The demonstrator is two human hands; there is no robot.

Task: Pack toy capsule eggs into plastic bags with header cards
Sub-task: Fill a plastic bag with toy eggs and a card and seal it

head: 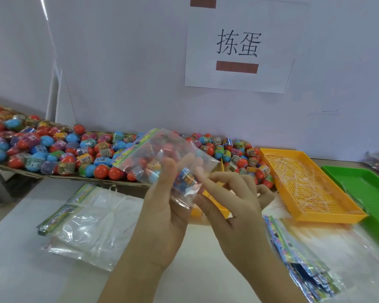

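Note:
A clear plastic bag point(162, 149) with a colourful header strip is raised above the table in the middle of the view. My left hand point(162, 215) holds it from below, fingers inside the bag's mouth. My right hand point(230, 200) pinches the bag's open edge next to a capsule egg point(185, 179) with a blue and orange label that sits inside the bag. Behind the bag, a long heap of red, blue and green capsule eggs point(64, 149) lies on a cardboard sheet.
A stack of flat empty bags with header cards point(90, 219) lies at the left; another stack of bags point(300, 259) lies at the lower right. An orange perforated tray point(311, 184) and a green tray point(363, 189) stand at the right. A paper sign hangs on the white wall.

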